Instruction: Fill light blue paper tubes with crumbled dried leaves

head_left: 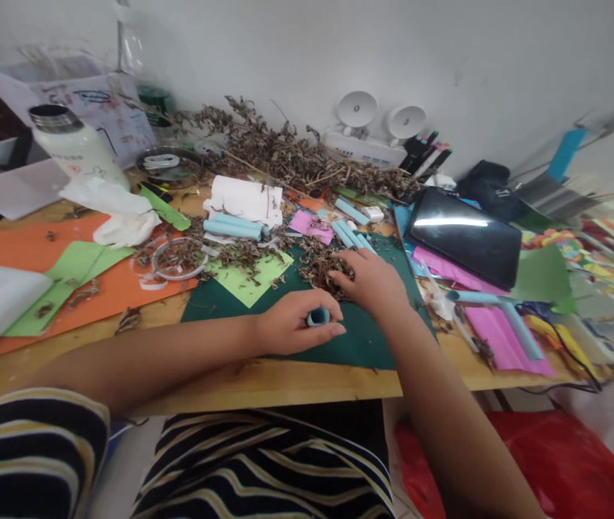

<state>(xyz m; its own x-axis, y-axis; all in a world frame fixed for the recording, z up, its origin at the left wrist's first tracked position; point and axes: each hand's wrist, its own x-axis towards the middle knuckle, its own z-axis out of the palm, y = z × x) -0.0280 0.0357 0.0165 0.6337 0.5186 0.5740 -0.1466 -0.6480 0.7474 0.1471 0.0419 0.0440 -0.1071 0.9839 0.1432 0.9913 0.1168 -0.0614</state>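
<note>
My left hand is closed round a short light-blue paper tube, its open end facing up between thumb and forefinger. To its right, my right hand has its fingers curled into a small heap of dried brown leaves, with some leaves between thumb and fingers. Both hands are over a dark green paper sheet strewn with leaf crumbs. Behind the right hand lie more rolled blue tubes. A light-green sheet with crumbled leaves on it lies left of the heap.
Dried branches stretch along the wall, before a white router-like device. A pale bottle and orange paper are at left. On the right are a black tablet-like slab and pink paper. The table edge runs close before me.
</note>
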